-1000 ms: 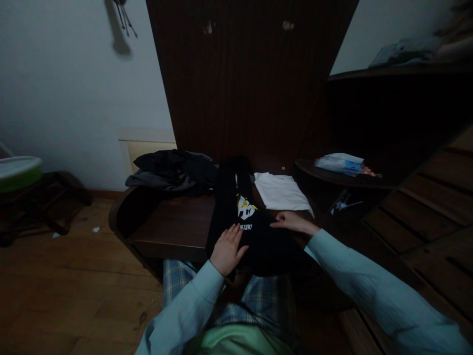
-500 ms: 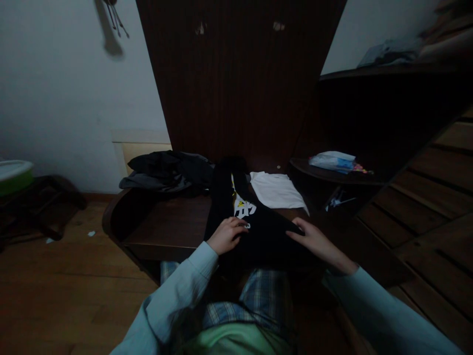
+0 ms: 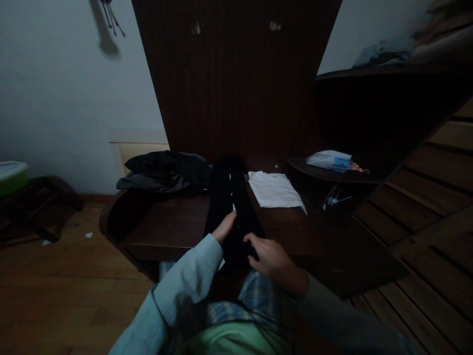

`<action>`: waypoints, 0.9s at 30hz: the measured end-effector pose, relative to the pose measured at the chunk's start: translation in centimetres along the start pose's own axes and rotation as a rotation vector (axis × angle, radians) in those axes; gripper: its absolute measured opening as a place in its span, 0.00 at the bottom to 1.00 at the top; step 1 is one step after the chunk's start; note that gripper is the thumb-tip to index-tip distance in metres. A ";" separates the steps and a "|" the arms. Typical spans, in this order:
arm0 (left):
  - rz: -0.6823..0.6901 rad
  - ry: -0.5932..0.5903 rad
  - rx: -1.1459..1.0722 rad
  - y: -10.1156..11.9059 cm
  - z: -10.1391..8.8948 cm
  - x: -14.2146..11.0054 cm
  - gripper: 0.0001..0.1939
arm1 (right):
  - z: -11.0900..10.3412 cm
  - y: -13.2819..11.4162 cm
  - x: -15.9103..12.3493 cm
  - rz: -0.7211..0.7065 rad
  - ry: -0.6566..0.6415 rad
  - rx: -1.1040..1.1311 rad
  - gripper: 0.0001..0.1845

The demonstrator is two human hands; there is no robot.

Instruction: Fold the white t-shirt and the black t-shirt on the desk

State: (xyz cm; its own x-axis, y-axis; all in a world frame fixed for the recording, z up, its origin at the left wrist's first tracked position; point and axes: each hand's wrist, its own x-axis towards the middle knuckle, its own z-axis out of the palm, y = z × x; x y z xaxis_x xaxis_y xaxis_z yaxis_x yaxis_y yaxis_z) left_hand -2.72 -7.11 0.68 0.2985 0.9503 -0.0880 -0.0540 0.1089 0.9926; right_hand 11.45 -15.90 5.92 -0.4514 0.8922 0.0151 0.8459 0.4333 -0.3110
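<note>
A black garment (image 3: 236, 187), folded long and narrow, lies over the bench front, with a thin strip of its white and yellow print showing along a fold. At that strip is my left hand (image 3: 224, 228), seen nearly edge-on; its fingers are hidden by the dark cloth. My right hand (image 3: 272, 257) rests against the garment's right side, thumb and forefinger apart over the cloth. Right of the garment lies a folded white cloth (image 3: 276, 191).
Dark clothes (image 3: 164, 170) are heaped at the left of the wooden bench (image 3: 162, 227). A plastic packet (image 3: 328, 160) sits on a low corner shelf (image 3: 310, 170) at the right. A dark panel (image 3: 236, 88) rises behind. A green-and-white tub (image 3: 13, 177) stands at far left.
My right hand has moved left, bringing the garment's right part over the middle. The print is now mostly covered, and the garment is narrower. The left hand has turned edge-on.
</note>
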 end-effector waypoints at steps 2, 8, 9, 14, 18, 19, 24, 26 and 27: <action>-0.164 0.060 -0.262 0.6 -0.6 0.5 0.18 | 1.3 -0.6 -0.1 -0.060 -0.001 0.028 0.20; -0.202 0.164 -0.319 2.4 -1.3 2.1 0.23 | 4.6 -1.2 -1.9 -0.196 0.000 0.100 0.28; -0.174 0.197 -0.275 2.6 -1.4 2.3 0.29 | 5.3 -1.3 -2.3 -0.217 0.007 0.123 0.30; -0.043 0.141 -0.088 2.1 -2.4 2.3 0.35 | 7.9 -1.3 -4.4 -0.382 -0.105 0.198 0.26; -0.029 0.121 -0.018 1.3 -3.2 1.7 0.24 | 8.2 0.3 -4.7 -0.357 -0.104 0.296 0.14; -0.033 0.132 -0.014 1.1 -3.3 1.7 0.23 | 8.2 1.0 -4.7 -0.272 -0.028 0.318 0.10; -0.015 0.150 -0.037 0.4 -3.6 1.9 0.23 | 9.1 5.5 -5.3 0.126 0.344 0.546 0.07; -0.008 0.144 -0.041 0.3 -3.8 2.1 0.23 | 9.7 6.8 -6.0 0.256 0.388 0.699 0.10; -0.005 0.141 -0.040 0.2 -3.9 2.2 0.23 | 10.1 7.1 -6.3 0.306 0.405 0.755 0.11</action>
State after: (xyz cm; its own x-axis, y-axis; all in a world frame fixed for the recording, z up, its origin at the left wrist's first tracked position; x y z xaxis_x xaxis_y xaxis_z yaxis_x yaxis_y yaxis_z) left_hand -5.75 -3.89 0.41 0.1620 0.9810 -0.1067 -0.0919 0.1227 0.9882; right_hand 17.41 -19.69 -5.94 0.0174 0.9929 0.1175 0.4375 0.0981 -0.8938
